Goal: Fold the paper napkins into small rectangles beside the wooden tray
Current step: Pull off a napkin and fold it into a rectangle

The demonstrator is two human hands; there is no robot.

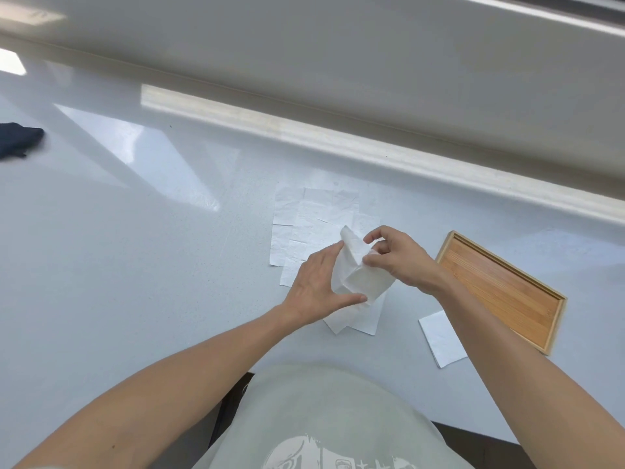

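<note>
A white paper napkin point(358, 275) is lifted off the counter, half folded and bent, between both hands. My left hand point(313, 287) holds its left side, thumb under the lower edge. My right hand point(399, 258) pinches its upper right part with thumb and fingers. Several flat white napkins point(304, 218) lie spread behind the hands. Another flat napkin point(358, 319) lies under the held one. One folded napkin rectangle point(441, 338) rests beside the wooden tray point(500, 286), partly hidden by my right forearm. The tray holds nothing.
The work surface is a glossy white counter point(152, 231) with a raised back ledge point(372, 143). A dark cloth point(18, 140) lies at the far left edge. The counter's near edge runs just in front of my body.
</note>
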